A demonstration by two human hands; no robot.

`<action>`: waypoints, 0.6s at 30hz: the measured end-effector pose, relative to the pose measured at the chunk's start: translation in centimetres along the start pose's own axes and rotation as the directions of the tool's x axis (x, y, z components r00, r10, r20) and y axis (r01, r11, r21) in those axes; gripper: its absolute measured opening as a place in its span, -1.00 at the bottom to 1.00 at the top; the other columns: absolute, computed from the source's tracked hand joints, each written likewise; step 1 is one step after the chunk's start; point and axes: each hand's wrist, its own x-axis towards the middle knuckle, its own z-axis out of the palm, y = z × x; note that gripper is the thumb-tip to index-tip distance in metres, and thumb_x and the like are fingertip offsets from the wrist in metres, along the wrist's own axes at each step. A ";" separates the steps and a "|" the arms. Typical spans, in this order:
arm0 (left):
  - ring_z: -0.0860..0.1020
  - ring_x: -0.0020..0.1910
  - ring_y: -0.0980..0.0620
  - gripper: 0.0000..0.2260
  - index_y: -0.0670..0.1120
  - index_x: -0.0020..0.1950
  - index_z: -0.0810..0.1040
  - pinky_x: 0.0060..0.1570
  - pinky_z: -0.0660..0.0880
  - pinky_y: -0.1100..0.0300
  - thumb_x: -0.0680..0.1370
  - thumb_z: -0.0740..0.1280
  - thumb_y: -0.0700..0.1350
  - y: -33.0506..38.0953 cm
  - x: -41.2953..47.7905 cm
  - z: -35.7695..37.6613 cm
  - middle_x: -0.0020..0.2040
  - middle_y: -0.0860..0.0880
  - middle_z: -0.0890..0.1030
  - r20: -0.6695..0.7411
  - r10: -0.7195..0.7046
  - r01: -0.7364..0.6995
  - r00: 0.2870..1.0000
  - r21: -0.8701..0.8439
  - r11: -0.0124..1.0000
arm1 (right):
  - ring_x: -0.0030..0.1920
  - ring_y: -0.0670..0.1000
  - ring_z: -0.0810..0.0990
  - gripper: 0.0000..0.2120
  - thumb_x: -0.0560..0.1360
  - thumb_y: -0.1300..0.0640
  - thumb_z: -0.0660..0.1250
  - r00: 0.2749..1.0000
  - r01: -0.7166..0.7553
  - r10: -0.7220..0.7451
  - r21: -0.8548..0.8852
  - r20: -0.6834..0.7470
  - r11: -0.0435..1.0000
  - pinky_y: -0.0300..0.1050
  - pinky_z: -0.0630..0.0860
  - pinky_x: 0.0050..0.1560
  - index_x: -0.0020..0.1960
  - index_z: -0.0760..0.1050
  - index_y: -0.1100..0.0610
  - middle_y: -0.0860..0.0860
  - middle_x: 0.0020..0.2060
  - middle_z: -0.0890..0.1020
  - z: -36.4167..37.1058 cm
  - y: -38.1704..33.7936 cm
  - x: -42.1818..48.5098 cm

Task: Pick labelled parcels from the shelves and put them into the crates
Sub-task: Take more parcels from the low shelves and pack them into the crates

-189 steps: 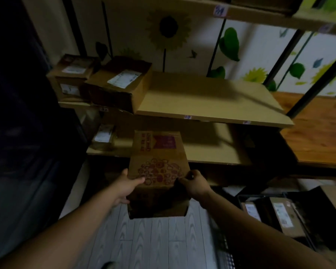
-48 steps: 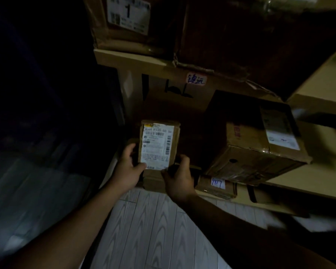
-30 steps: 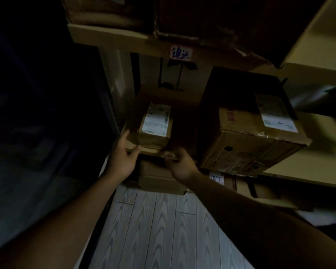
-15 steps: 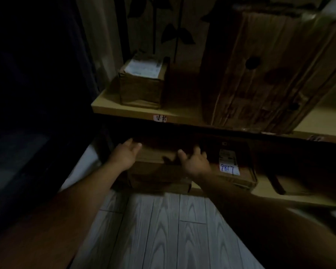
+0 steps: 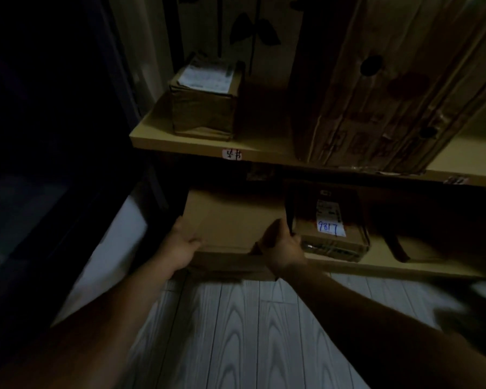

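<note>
While both arms reach forward, left hand [image 5: 180, 245] and right hand [image 5: 281, 248] clamp plain box [image 5: 230, 220] sides on lower shelf [image 5: 404, 269], left of parcel 9817 [image 5: 331, 226].

At the right of the frame's middle, a small parcel [image 5: 331, 228] on the lower shelf carries a white label [image 5: 331, 222] with "9817" handwritten in blue. A white tag [image 5: 232, 154] on the upper shelf's front edge bears handwriting too blurred to read. The shipping label [image 5: 206, 75] on the upper-shelf box is illegible.
</note>
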 end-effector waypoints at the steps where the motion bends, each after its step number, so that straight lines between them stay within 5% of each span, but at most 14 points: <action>1: 0.27 0.43 -0.11 -0.26 -0.11 0.55 0.03 0.42 0.23 0.05 0.50 0.39 -0.18 -0.3 -0.6 0.0 0.48 -0.09 0.26 0.008 -0.008 0.008 1.000 -0.002 1.000 | 0.39 0.30 0.33 -0.26 0.55 0.04 0.32 1.000 -0.016 0.016 -0.002 0.000 1.000 0.23 0.44 0.31 0.57 -0.05 -0.09 0.22 0.48 0.11 0.2 0.3 -0.7; 4: 0.37 0.35 -0.13 -0.27 -0.07 0.52 0.09 0.35 0.34 -0.04 0.47 0.42 -0.18 -1.5 -1.1 0.2 0.42 -0.09 0.35 0.009 -0.001 0.002 1.000 -0.042 0.999 | 0.34 0.28 0.38 -0.27 0.53 0.06 0.37 0.999 0.030 -0.029 0.038 -0.029 0.999 0.19 0.46 0.29 0.54 0.02 -0.07 0.20 0.44 0.18 0.5 1.4 -2.1; 7: 0.44 0.14 -0.10 -0.34 -0.01 0.44 0.10 0.01 0.53 -0.01 0.48 0.40 -0.22 -2.5 -1.6 0.5 0.21 -0.05 0.40 0.026 -0.040 0.042 0.999 -0.071 0.997 | 0.38 0.28 0.31 -0.06 0.45 0.12 0.46 0.999 0.044 -0.040 0.145 -0.026 0.988 0.17 0.38 0.34 0.57 -0.11 -0.04 0.19 0.45 0.14 0.7 2.7 -2.4; 10: 0.43 0.06 -0.07 -0.36 0.00 0.40 0.08 -0.25 0.50 0.10 0.48 0.39 -0.23 -4.1 -3.1 1.2 0.14 -0.04 0.36 0.027 -0.035 0.036 0.999 -0.054 0.998 | 0.41 0.28 0.26 0.02 0.35 0.11 0.54 1.000 0.019 -0.015 0.209 -0.019 0.978 0.20 0.37 0.36 0.57 -0.08 -0.02 0.17 0.49 0.08 1.5 4.2 -3.8; 18: 0.45 0.21 -0.12 -0.15 0.04 0.50 0.01 0.18 0.46 -0.12 0.39 0.46 -0.28 -11.8 -7.5 3.3 0.30 -0.04 0.41 0.026 -0.065 0.067 0.998 -0.102 0.993 | 0.35 0.15 0.35 -0.20 0.40 0.07 0.51 0.999 -0.031 0.027 0.233 0.021 0.972 0.08 0.43 0.31 0.47 0.11 0.08 0.11 0.41 0.24 4.8 8.1 -8.7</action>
